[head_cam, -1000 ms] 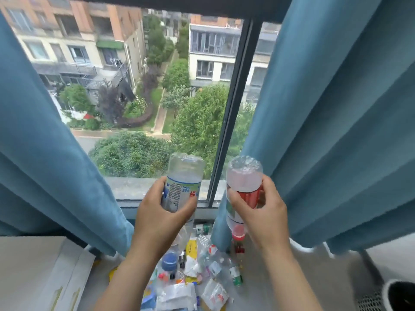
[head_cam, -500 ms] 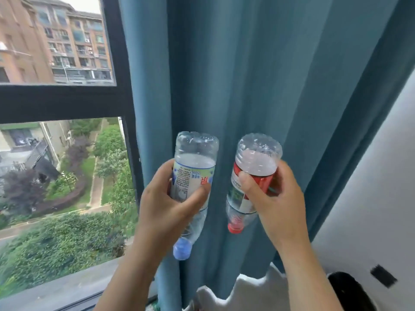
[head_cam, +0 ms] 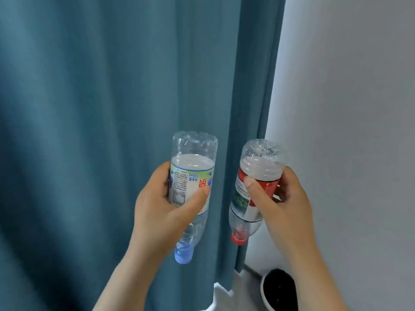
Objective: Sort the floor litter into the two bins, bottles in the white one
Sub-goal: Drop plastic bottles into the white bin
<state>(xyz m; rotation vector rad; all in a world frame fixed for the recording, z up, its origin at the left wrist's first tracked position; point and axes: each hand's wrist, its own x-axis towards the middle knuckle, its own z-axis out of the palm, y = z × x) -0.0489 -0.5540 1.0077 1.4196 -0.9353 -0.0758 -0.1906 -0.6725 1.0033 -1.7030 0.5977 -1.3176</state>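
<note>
My left hand [head_cam: 157,212] grips a clear plastic bottle with a blue cap [head_cam: 193,173] around its white and green label. The bottle points cap down. My right hand [head_cam: 283,205] grips a second clear bottle with a red cap [head_cam: 258,167] around its red label, also cap down and tilted a little to the left. Both bottles are held up at chest height in front of the blue curtain, side by side and apart. The floor litter is out of view.
A blue curtain [head_cam: 112,108] fills the left and middle. A grey wall [head_cam: 348,108] is on the right. Low at the right a round dark opening with a white rim [head_cam: 278,288] shows, partly behind my right forearm. A patch of white cloth [head_cam: 226,297] lies beside it.
The view has swung to the right, from the window and the litter pile to the curtain and wall. Both hands kept hold of their bottles. The dark round opening has come more into view.
</note>
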